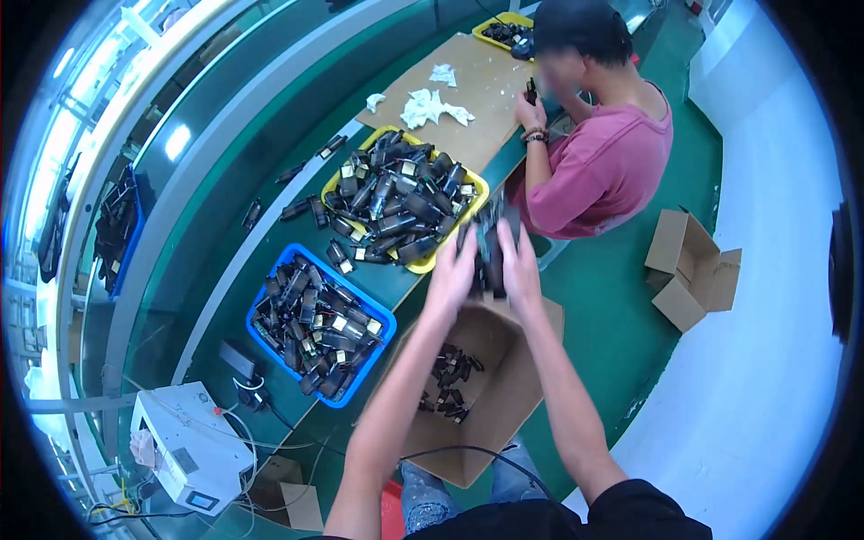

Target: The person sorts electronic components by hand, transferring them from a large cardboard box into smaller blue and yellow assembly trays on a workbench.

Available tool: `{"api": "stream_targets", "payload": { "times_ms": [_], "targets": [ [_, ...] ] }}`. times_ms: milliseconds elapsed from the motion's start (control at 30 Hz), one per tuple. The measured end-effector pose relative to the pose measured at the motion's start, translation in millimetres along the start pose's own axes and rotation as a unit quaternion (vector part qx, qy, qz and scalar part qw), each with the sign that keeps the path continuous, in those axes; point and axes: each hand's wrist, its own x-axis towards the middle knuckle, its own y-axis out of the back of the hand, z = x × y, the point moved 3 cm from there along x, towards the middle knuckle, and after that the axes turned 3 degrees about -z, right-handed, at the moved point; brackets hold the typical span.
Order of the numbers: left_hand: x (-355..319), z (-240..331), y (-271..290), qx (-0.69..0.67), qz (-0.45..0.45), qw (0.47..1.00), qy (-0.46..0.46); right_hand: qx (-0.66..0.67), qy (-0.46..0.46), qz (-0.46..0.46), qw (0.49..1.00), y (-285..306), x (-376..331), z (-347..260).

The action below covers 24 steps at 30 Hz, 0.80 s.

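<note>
My left hand (453, 273) and my right hand (521, 270) press from both sides on a bunch of small dark plastic devices (489, 256), somewhat blurred. They hold it over the upper end of a cardboard box (508, 364), near the corner of a yellow tray (480, 186). Several similar devices (453, 373) lie at the bottom of the box. Heaped in the yellow tray are many more dark devices (396, 193), some with pale yellow labels. A blue tray (388, 326) to the left of the box holds another pile.
A co-worker in a pink shirt (612, 166) sits at the far right, holding a dark device. Loose devices (340, 256) lie beside the yellow tray. White tissues (425, 108) lie on a cardboard sheet. A white machine (193, 445) with cables stands lower left; an opened carton (688, 270) lies right.
</note>
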Motion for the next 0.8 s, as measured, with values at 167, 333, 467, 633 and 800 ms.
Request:
{"api": "stream_targets", "payload": {
  "times_ms": [167,333,467,633,800],
  "targets": [
    [138.3,98.0,41.2,0.037,-0.018,0.999,0.031,0.013,0.011,-0.034,0.999,-66.3,140.1,-58.0],
    [209.2,160.9,36.5,0.095,0.052,0.994,0.006,0.064,-0.091,-0.115,0.987,-77.3,254.5,-47.6],
    [215.7,154.8,120.1,0.146,0.101,0.984,-0.029,0.058,-0.132,-0.074,0.987,-88.9,247.3,-25.2],
    [144.8,117.2,212.8,0.159,0.166,0.964,-0.131,-0.102,0.083,-0.018,0.991,-42.6,200.1,38.9],
    [8.9,81.6,341.0,0.348,0.300,0.866,-0.198,0.011,0.004,-0.148,0.989,-58.4,12.8,32.1]
  ]
}}
